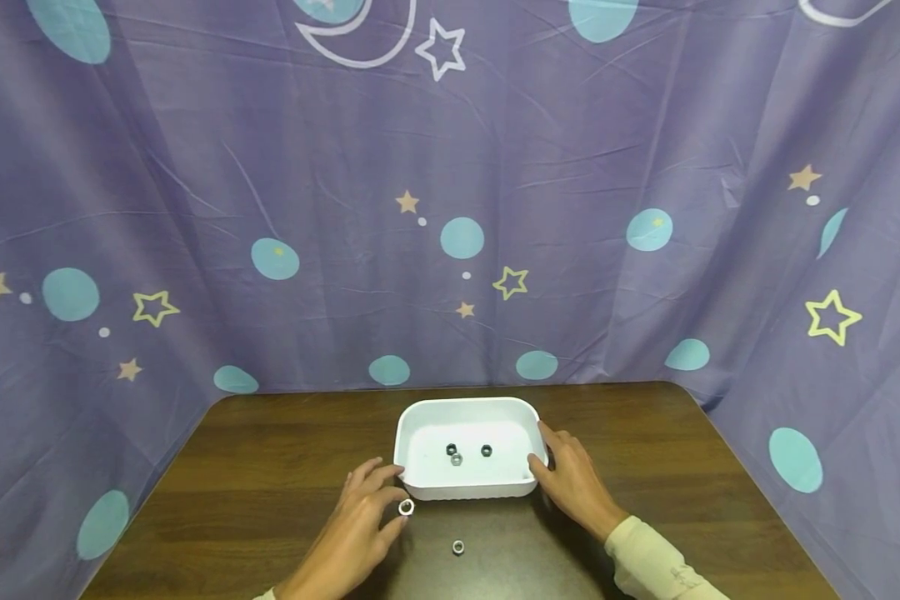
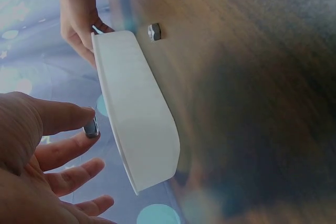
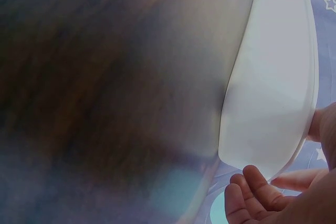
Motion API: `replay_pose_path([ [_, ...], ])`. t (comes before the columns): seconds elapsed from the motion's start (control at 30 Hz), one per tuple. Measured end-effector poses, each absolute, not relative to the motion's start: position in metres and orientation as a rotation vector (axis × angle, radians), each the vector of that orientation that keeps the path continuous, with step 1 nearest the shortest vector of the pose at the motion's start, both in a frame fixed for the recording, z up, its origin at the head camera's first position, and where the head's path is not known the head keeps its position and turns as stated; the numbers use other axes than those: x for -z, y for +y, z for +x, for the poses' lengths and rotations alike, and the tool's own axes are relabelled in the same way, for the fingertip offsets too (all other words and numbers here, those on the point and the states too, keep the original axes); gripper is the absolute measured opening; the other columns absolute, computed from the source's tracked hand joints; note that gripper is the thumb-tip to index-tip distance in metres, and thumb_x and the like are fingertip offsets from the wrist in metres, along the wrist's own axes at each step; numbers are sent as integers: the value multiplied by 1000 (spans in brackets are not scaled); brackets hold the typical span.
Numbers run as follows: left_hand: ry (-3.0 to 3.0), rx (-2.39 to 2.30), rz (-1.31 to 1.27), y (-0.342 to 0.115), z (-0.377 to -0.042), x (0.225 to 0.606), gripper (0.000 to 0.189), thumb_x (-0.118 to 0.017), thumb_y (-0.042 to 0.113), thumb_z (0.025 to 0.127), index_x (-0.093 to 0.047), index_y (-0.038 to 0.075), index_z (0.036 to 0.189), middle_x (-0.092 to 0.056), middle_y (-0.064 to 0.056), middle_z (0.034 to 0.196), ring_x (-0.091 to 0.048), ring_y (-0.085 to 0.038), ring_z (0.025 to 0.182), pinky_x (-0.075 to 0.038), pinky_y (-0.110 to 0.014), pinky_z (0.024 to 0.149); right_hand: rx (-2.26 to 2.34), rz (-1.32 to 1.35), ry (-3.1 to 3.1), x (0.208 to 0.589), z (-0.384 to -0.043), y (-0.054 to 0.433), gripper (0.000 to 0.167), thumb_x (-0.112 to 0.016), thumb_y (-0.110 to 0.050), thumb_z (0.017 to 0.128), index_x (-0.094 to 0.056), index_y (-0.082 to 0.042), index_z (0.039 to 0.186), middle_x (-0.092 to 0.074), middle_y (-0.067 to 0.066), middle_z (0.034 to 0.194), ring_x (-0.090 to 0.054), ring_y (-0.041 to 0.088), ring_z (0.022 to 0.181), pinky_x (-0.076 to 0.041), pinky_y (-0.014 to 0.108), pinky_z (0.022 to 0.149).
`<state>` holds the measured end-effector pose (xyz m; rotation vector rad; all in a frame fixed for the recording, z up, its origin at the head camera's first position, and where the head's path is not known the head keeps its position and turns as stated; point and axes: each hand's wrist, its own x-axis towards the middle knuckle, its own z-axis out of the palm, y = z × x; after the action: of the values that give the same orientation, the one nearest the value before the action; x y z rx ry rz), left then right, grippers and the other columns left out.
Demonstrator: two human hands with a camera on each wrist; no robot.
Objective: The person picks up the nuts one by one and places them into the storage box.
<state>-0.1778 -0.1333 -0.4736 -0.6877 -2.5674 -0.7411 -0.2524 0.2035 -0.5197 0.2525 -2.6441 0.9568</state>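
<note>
My left hand (image 1: 356, 525) pinches a silver hex nut (image 2: 92, 128) between thumb and index finger, just off the near left corner of a white plastic tray (image 1: 468, 492). Its other fingers are spread apart. At the tray's right end, my right hand (image 1: 573, 487) holds the rim, with the thumb at the near right corner and the fingers along the outer side. Inside the tray lie two dark nuts, one of them a dark nut (image 1: 487, 451) standing apart, and a silver nut (image 1: 457, 459). Another nut (image 1: 458, 547) rests on the table in front of the tray.
The brown wood-grain table (image 1: 285, 450) stretches out on both sides of the tray. A purple curtain (image 1: 345, 208) with stars and teal dots hangs behind the table and along its sides.
</note>
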Motion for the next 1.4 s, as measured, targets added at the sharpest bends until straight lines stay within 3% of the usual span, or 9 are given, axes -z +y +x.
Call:
replay_pose_path([
  [0.57,-2431,684,-749,-130,-195,466,27,-96,-6,72,-80,4,92,-75,-19,126,-61,-52,130,-45,-76,110,-975,257,-2654,517,-250,202,61,-78,-12,97,-59,8,151,-72,23,122,-68,38,114,-56,57,101],
  [1.4,-2479,734,-704,-123,-216,461,21,-93,-5,78,-80,3,92,-75,-21,126,-60,-51,131,-50,-65,112,-978,272,-2630,518,-252,204,60,-78,-11,96,-61,9,150,-72,22,120,-69,37,111,-57,56,98],
])
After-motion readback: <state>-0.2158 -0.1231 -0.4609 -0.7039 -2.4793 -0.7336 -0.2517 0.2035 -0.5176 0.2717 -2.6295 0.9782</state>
